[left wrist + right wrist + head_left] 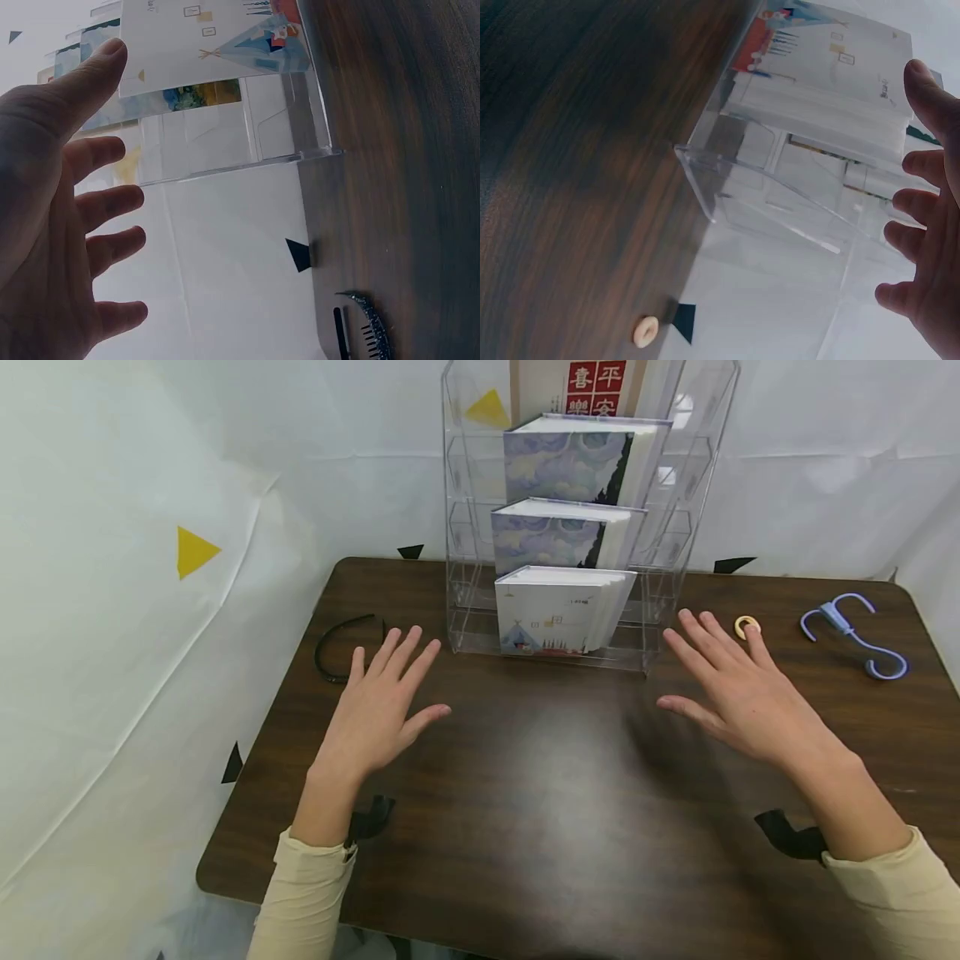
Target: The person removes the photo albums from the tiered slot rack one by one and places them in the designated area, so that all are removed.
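Both hands hover over the dark wooden table (525, 827) with fingers spread and nothing in them. My left hand (371, 714) is nearest a thin black headband (322, 652), whose small teeth show in the left wrist view. To the right, my right hand (750, 702) is close to a small yellowish ring (747, 627). Between and beyond the hands stands a clear tiered rack (461, 635). Its lowest tier holds white books with a tent drawing (547, 618); books with cloudy purple covers (547, 543) sit in the tiers above.
A blue double-ended hook (847, 627) lies at the table's right side. In the top tier is a beige book (540, 389) with red squares bearing characters. White sheeting (135, 635) hangs behind and left of the table, marked with yellow and black patches.
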Demonstrator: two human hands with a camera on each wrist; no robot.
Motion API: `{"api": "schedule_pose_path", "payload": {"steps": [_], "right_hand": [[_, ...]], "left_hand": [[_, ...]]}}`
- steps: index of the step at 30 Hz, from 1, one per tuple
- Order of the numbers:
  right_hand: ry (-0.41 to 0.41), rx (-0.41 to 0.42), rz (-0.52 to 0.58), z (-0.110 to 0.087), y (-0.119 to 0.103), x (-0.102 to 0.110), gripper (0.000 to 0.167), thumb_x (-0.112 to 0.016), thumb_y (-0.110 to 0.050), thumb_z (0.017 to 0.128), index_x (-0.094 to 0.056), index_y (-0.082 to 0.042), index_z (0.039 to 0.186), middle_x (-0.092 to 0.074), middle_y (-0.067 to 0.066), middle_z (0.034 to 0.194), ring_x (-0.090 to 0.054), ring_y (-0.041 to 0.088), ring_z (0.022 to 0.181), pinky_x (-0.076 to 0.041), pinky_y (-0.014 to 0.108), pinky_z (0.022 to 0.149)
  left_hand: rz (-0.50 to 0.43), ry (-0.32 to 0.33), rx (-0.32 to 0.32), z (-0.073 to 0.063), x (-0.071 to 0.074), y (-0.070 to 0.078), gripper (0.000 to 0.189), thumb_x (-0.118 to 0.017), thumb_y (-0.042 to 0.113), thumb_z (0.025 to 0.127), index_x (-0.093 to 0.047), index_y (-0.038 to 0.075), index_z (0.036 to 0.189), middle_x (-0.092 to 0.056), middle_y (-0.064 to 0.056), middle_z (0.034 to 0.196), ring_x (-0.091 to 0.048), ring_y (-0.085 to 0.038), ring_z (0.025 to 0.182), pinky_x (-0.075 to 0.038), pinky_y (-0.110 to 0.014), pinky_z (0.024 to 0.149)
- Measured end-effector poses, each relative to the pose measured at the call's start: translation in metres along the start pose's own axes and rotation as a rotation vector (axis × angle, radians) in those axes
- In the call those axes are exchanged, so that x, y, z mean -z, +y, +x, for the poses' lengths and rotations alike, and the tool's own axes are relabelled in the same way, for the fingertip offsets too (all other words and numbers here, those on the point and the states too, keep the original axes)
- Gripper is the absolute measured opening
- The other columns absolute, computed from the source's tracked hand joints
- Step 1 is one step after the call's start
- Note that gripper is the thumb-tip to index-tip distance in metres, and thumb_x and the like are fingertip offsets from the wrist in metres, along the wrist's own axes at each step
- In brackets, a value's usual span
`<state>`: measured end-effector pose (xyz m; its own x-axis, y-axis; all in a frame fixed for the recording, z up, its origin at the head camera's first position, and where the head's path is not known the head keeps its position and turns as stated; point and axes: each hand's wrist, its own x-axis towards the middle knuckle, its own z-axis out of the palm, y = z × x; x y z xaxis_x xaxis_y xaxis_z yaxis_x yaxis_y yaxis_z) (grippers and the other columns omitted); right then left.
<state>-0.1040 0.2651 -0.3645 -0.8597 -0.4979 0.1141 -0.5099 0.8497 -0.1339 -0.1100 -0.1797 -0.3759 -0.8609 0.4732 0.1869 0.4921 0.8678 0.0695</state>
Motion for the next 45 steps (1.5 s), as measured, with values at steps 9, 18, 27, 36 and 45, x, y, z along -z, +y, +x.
{"api": "schedule_pose_path", "payload": {"steps": [9, 18, 27, 36, 45], "right_hand": [[0.034, 0.006, 0.105, -0.001, 0.001, -0.006, 0.085, -0.069, -0.041, 0.091, -0.024, -0.011, 0.157, -0.013, 0.011, 0.163, -0.01, 0.03, 0.149, -0.005, 0.052, 0.117], [0.138, -0.124, 0.423, 0.022, 0.001, -0.028, 0.08, -0.077, -0.026, 0.088, -0.033, -0.011, 0.154, -0.039, 0.018, 0.151, -0.041, 0.038, 0.134, -0.037, 0.06, 0.1], [0.339, -0.258, 0.671, 0.063, -0.004, -0.052, 0.07, -0.074, -0.009, 0.088, -0.04, -0.005, 0.148, -0.049, 0.02, 0.14, -0.05, 0.038, 0.126, -0.045, 0.057, 0.094], [0.428, -0.312, 0.787, 0.091, -0.006, -0.069, 0.059, -0.074, 0.0, 0.086, -0.048, 0.001, 0.138, -0.057, 0.021, 0.127, -0.055, 0.035, 0.117, -0.048, 0.055, 0.09], [0.366, -0.32, 0.779, 0.104, -0.006, -0.08, 0.046, -0.076, -0.002, 0.085, -0.054, 0.007, 0.124, -0.06, 0.026, 0.119, -0.06, 0.039, 0.112, -0.049, 0.051, 0.092]], "left_hand": [[-0.167, 0.031, -0.013, 0.008, -0.018, -0.009, 0.076, -0.051, 0.06, 0.095, -0.025, 0.024, 0.157, -0.022, -0.007, 0.161, -0.017, -0.028, 0.148, -0.019, -0.061, 0.112], [-0.515, 0.145, 0.095, 0.034, -0.054, -0.025, 0.067, -0.056, 0.049, 0.098, -0.031, 0.024, 0.155, -0.034, -0.002, 0.156, -0.033, -0.023, 0.141, -0.033, -0.052, 0.108], [-0.882, 0.272, 0.257, 0.084, -0.075, -0.027, 0.059, -0.06, 0.033, 0.099, -0.038, 0.021, 0.152, -0.046, -0.005, 0.147, -0.046, -0.028, 0.131, -0.044, -0.054, 0.097], [-1.09, 0.25, 0.39, 0.131, -0.073, -0.026, 0.059, -0.054, 0.035, 0.102, -0.032, 0.019, 0.155, -0.042, -0.008, 0.152, -0.048, -0.025, 0.132, -0.038, -0.041, 0.106], [-0.953, 0.289, 0.429, 0.157, -0.085, -0.032, 0.047, -0.042, 0.028, 0.107, -0.043, 0.007, 0.148, -0.046, -0.012, 0.148, -0.043, -0.023, 0.136, -0.032, -0.032, 0.11]]}}
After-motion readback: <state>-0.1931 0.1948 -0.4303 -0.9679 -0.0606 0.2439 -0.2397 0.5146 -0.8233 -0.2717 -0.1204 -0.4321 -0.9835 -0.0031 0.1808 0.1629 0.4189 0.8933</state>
